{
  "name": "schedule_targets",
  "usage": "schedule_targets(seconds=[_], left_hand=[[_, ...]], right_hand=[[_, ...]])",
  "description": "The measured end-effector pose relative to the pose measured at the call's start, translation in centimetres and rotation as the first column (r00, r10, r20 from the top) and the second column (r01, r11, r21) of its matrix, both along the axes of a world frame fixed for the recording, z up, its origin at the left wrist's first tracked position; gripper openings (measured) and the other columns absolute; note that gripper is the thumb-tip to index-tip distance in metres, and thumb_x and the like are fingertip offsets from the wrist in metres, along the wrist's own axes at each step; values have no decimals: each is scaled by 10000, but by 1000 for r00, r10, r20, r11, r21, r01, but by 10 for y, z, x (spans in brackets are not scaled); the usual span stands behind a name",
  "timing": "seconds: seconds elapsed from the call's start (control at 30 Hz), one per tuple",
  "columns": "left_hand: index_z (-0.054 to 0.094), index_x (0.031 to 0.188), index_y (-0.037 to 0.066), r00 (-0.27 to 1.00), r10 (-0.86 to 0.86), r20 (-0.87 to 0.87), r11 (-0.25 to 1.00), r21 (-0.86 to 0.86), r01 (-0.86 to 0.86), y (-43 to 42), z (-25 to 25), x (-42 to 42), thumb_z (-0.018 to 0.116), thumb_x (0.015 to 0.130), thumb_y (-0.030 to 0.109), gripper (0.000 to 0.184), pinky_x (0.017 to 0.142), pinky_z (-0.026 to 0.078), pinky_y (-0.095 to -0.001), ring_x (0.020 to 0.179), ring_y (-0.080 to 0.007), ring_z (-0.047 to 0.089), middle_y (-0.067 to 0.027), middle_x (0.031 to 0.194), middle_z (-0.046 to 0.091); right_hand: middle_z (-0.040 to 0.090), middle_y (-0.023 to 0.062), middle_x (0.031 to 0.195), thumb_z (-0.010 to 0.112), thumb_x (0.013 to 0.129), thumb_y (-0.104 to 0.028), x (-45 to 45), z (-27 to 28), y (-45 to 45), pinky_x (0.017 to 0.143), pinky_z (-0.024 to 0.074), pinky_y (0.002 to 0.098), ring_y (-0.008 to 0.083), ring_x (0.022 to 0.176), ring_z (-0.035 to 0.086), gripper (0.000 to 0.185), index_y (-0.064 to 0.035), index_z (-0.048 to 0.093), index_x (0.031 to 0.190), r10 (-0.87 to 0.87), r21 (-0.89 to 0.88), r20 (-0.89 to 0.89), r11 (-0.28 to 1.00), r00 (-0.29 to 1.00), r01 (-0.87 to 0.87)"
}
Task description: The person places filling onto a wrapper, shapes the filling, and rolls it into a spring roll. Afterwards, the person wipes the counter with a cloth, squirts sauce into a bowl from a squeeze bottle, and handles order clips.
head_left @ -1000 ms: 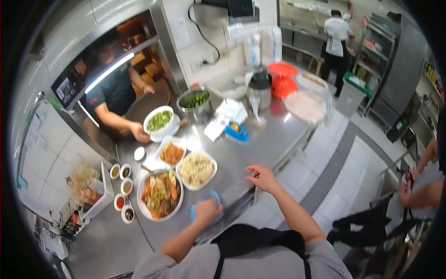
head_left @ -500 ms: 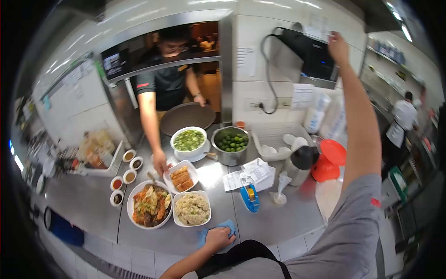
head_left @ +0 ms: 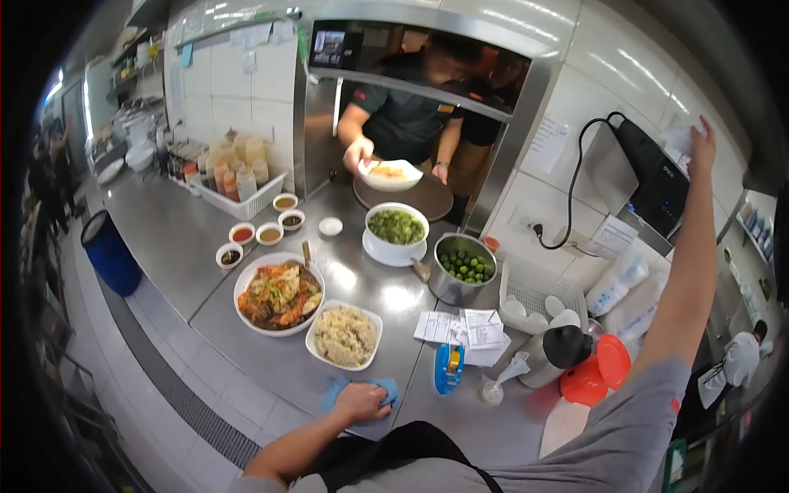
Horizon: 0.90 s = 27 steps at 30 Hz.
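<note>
My left hand [head_left: 364,402] is closed on a crumpled blue cloth [head_left: 335,393] at the counter's front edge. Just beyond it stand a white square bowl of fried rice [head_left: 344,335] and a round bowl of vegetables in brown sauce [head_left: 281,293]. High on the right, my right hand [head_left: 702,146] reaches up beside a black printer [head_left: 657,177] on the wall; its fingers look apart, near a white paper [head_left: 677,140]. Across the counter, a co-worker's hand [head_left: 357,154] holds a white dish of golden fried pieces [head_left: 389,172] over a brown round tray [head_left: 403,197].
A bowl of green soup [head_left: 397,225] stands on a plate near a steel pot of green limes [head_left: 464,268]. Paper slips [head_left: 472,330], a blue tape dispenser [head_left: 449,370], a steel jug [head_left: 544,361] and a red container [head_left: 588,380] occupy the right. Several sauce cups [head_left: 269,234] are left.
The co-worker has lifted the dish of fried pieces from the counter to above the tray. My view has turned left. My left hand stays on the cloth, my right hand stays raised by the printer.
</note>
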<state>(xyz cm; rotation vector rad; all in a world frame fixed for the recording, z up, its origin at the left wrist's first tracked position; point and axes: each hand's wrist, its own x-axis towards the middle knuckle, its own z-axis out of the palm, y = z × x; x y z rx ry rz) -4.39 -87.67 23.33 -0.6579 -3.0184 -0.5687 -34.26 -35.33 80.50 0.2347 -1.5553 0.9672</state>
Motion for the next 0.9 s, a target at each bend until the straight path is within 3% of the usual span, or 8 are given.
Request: schedule_targets(seconds=[0.03,0.13,0.2,0.33,0.47,0.67,0.87,0.9], left_hand=[[601,732,85,1000,6,9,1000,2,-6,0,5,1,572,735,390,306,607,498,-416,681,-296,619,-125,756,627],[595,704,91,997,0,78,1000,-22,2,-1,0,-3,579,728,373,283,613,488,-421,681,-295,614,-119,749,621],[586,698,82,999,22,50,1000,17,-23,2,3,0,587,725,362,281,616,488,-410,682,-291,614,-116,741,620],[575,703,62,999,-27,-45,998,62,30,1,0,1,600,722,337,276,614,491,-393,691,-279,614,-108,736,619],[571,707,65,998,-22,-65,996,85,28,2,2,-1,616,714,319,258,613,492,-379,703,-266,612,-98,739,614],[572,708,70,997,-33,-64,990,131,41,-2,4,0,620,713,318,253,617,491,-379,701,-260,610,-98,747,612],[560,697,76,989,-21,-143,981,187,48,-4,-11,1,620,699,309,240,597,488,-389,673,-267,602,-89,704,593],[560,697,76,989,26,-149,981,192,3,-4,-10,4,620,699,309,240,597,488,-389,673,-267,602,-89,704,593]], right_hand=[[542,33,876,519,797,-75,16,5,-19,657,422,245,93,754,499,402,-85,515,1199,-143,118,-19,983,990,144],[489,-3,822,465,815,-60,72,-25,-110,622,362,201,60,659,403,384,-90,539,1190,314,326,-156,911,936,-251],[551,12,1076,437,826,-80,120,-77,-168,718,369,186,48,785,449,375,-72,545,1186,287,339,18,899,958,-276],[630,-10,914,533,820,-68,172,-202,-217,746,402,189,56,814,524,230,-39,632,1025,271,495,77,825,959,-273],[644,6,953,657,785,-139,169,-336,-237,783,433,226,82,867,556,204,-81,662,981,376,-124,505,923,777,-365],[644,178,831,659,734,-243,122,-492,-218,713,463,308,234,790,631,294,-29,664,935,-31,171,807,968,590,-183],[596,153,608,637,744,-271,118,-498,-218,561,426,351,224,551,566,281,-3,665,826,-60,221,796,955,602,-197],[587,165,623,623,754,-279,115,-510,-211,570,425,375,258,567,563,290,1,660,816,-225,386,812,899,539,-207]])
